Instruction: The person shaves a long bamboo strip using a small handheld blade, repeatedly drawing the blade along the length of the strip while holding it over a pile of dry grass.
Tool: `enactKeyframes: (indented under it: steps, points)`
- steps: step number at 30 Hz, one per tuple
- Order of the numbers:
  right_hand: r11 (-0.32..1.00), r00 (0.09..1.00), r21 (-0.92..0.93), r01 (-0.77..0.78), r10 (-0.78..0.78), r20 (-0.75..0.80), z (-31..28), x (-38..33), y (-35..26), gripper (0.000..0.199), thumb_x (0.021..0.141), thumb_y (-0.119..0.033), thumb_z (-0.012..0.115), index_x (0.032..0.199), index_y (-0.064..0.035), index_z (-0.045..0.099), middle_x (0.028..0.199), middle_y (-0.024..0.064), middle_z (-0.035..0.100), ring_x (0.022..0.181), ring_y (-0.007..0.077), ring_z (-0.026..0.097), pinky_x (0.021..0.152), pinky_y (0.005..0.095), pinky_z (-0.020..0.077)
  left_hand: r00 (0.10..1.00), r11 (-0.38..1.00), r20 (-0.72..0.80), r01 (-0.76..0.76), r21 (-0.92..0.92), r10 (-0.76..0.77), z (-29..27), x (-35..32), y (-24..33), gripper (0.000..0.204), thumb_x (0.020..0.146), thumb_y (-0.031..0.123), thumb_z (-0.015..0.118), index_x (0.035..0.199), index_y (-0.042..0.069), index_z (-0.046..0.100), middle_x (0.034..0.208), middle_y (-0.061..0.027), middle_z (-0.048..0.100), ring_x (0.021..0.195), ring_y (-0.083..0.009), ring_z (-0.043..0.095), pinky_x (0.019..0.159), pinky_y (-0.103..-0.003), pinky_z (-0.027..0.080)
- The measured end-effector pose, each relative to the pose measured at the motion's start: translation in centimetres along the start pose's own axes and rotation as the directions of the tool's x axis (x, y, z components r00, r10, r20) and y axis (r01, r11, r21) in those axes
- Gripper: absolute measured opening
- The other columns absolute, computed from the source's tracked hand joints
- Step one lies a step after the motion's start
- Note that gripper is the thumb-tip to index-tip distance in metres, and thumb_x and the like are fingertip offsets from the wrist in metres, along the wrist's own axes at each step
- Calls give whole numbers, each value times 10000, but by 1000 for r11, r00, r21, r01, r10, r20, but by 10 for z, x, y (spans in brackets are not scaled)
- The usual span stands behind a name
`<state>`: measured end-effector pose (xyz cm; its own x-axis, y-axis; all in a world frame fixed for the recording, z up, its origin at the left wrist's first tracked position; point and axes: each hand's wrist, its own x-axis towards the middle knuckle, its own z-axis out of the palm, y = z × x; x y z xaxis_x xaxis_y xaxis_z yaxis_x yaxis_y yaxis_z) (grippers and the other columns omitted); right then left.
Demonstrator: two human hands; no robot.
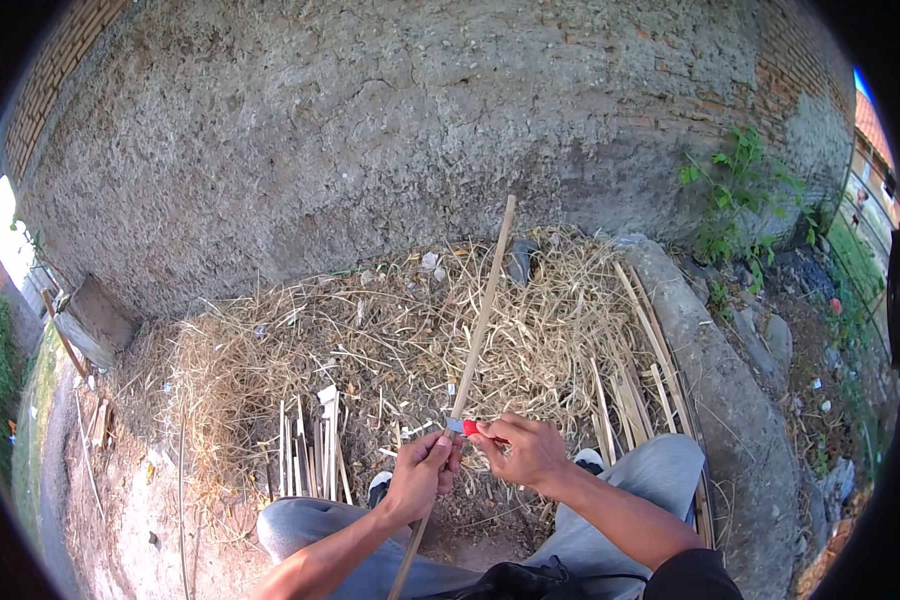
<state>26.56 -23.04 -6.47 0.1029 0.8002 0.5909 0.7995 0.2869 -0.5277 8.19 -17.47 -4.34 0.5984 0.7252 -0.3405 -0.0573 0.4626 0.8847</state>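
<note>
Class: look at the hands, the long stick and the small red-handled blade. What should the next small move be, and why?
Probably push the small red-handled blade away along the long thin bamboo stick: the right hand sets it against the stick just above the left hand, which grips the stick.

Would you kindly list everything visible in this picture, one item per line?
bamboo stick: one, pale tan, slanting up from the hands
red-handled knife: one, blade against the stick
cut bamboo strips: many, pale, on the ground left of the knees
dry shavings pile: one, straw-coloured, against the wall
rough wall: one, grey, behind
green plant: one, right
left hand: grips the stick
right hand: holds the knife
</note>
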Motion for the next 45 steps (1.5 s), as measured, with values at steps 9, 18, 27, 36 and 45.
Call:
enactKeyframes:
  steps: [9, 18, 27, 36, 45]
  points:
    - [997, 997, -57, 42, -45, -56, -3, 5, 3, 164, 811, -248, 765, 770, -107, 692, 655, 8, 619, 458, 202, 591, 391, 325, 446, 986, 944, -40, -140, 299, 159, 8, -2, 3, 229, 1045, 166, 409, 1067, -13, 549, 755, -28, 501, 483, -41, 336, 416, -212, 259]
    - [1000, 998, 14, 2, -1, -61, -5, 10, 2, 176, 814, -258, 762, 763, -104, 692, 653, 15, 605, 454, 201, 569, 385, 329, 432, 994, 975, -36, -94, 203, 104, 11, -3, 9, 225, 1044, 157, 409, 1076, -15, 550, 753, -19, 495, 505, -36, 365, 433, -207, 300]
    - [1000, 996, -4, 8, -8, -83, -5, 11, 7, 171, 817, -262, 757, 770, -113, 686, 659, 16, 602, 459, 207, 572, 384, 331, 435, 997, 991, -46, -48, 122, 54, 13, -1, 9, 240, 1044, 180, 426, 1069, -18, 559, 744, -21, 510, 499, -37, 390, 426, -211, 322]
    - [998, 998, 58, -9, 12, -58, -2, 12, 14, 150, 816, -247, 752, 777, -115, 691, 659, 11, 606, 515, 211, 606, 424, 335, 472, 981, 922, -90, -127, 366, 171, 18, -1, 7, 250, 1042, 170, 419, 1075, -21, 577, 729, -12, 512, 484, -33, 396, 424, -211, 350]
    - [998, 998, 53, -21, 25, -66, -1, 17, 21, 153, 807, -227, 758, 763, -101, 684, 703, 19, 646, 520, 211, 619, 432, 324, 480, 933, 675, -25, -241, 698, 360, 10, 1, -3, 257, 1034, 178, 432, 1060, -32, 578, 696, 0, 530, 492, -45, 444, 436, -221, 377]
